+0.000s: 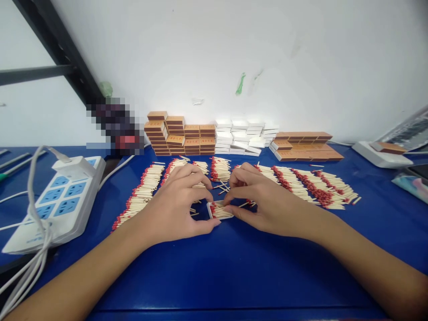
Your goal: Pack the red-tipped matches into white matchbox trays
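Note:
A small white matchbox tray [220, 216] lies on the blue table, part filled with red-headed matches [219, 209]. My left hand [177, 205] curves around its left end, with the thumb at the near edge and the index finger over the far side. Over the right end, my right hand [257, 198] has thumb and index fingertips drawn together at the matches; what they pinch is hidden. Rows of matches [143, 191] fan out beyond my left hand, and more match rows [310, 185] lie past my right hand. A few loose matches [222, 187] are scattered just behind the tray.
Along the wall stand stacked brown matchboxes [182, 138], white trays [239, 136] and more brown boxes [304, 149]. A power strip [63, 200] with white cables is at the left. At the right, a matchbox [388, 147] rests on a white device [371, 155].

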`<state>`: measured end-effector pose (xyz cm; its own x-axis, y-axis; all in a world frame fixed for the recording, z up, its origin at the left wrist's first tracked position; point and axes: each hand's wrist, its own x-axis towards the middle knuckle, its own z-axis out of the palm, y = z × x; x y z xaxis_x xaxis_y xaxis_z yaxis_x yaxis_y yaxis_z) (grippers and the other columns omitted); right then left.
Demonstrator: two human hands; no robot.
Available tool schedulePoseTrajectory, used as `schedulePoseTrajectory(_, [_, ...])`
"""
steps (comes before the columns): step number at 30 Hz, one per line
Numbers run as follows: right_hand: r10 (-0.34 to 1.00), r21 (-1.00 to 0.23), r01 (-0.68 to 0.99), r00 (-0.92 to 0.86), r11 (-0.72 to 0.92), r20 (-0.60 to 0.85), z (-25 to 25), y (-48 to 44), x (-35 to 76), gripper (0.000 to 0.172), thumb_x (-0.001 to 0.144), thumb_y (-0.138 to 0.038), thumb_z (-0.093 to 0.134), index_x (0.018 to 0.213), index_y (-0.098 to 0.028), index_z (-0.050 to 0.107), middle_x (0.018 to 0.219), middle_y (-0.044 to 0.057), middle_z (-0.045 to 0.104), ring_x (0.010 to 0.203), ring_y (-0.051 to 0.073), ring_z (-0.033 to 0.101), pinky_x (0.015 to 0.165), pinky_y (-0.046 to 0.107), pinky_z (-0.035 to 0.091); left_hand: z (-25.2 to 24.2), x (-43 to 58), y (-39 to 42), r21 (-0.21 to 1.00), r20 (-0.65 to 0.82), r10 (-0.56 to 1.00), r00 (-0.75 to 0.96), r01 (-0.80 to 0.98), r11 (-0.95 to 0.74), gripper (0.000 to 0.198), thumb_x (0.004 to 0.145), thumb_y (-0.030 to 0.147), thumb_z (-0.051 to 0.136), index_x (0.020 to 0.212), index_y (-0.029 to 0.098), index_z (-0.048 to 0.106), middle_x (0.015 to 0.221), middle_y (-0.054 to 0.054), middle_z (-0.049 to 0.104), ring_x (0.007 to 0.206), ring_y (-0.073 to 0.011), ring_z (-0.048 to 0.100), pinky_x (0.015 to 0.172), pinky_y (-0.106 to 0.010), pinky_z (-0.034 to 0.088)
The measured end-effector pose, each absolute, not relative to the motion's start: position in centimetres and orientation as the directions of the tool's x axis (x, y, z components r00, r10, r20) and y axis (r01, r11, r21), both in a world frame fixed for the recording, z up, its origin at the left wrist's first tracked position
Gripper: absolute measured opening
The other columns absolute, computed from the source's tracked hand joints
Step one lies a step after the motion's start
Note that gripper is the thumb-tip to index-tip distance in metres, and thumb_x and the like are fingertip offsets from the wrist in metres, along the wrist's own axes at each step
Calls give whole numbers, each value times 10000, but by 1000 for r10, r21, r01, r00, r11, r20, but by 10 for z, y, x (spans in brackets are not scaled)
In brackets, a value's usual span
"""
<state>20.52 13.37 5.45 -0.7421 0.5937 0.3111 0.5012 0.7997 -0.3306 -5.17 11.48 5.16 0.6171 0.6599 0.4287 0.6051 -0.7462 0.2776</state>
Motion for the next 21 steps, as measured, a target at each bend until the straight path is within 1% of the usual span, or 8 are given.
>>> schedulePoseTrajectory(4, [608, -366, 503, -742, 783, 282, 54, 131, 204, 87, 995, -268, 736, 954, -237, 807, 1009, 80, 625, 1004, 251, 575, 870, 425, 523, 47, -53, 115, 277, 404, 661, 632, 604, -747, 207, 805, 375, 911, 900, 249, 776, 1178, -63, 732, 1266, -310, 577, 1120, -513, 474])
schedulePoseTrajectory(9, [592, -361, 487, -753, 795, 288, 48, 134, 204, 93, 1017, -233, 705, 986, -226, 792, 1012, 78, 624, 1025, 248, 578, 898, 419, 524, 45, -54, 115, 275, 405, 649, 644, 591, -758, 201, 821, 360, 895, 908, 238, 761, 1177, -65, 725, 1266, -299, 586, 1148, -519, 449])
schedulePoseTrajectory(13, [574, -338, 476, -756, 812, 316, 46, 136, 204, 118, 1045, -247, 672, 1000, -217, 777, 1002, 81, 626, 1027, 251, 573, 875, 412, 518, 47, -53, 115, 283, 395, 654, 645, 592, -755, 193, 822, 344, 889, 913, 239, 754, 1174, -67, 723, 1274, -304, 585, 1153, -523, 448])
schedulePoseTrajectory(18, [596, -356, 494, -747, 794, 293, 52, 132, 205, 63, 986, -265, 756, 942, -221, 766, 997, 74, 638, 1017, 254, 587, 881, 414, 521, 47, -52, 115, 288, 398, 652, 645, 587, -757, 181, 845, 342, 872, 915, 233, 746, 1137, -62, 722, 1239, -286, 598, 1138, -499, 457])
schedulePoseTrajectory(21, [599, -370, 494, -755, 787, 266, 52, 131, 203, 49, 973, -207, 761, 925, -217, 758, 1002, 68, 648, 1011, 245, 599, 903, 413, 517, 47, -52, 115, 290, 401, 645, 651, 578, -763, 188, 846, 331, 873, 914, 222, 735, 1126, -56, 720, 1220, -273, 606, 1131, -481, 457])
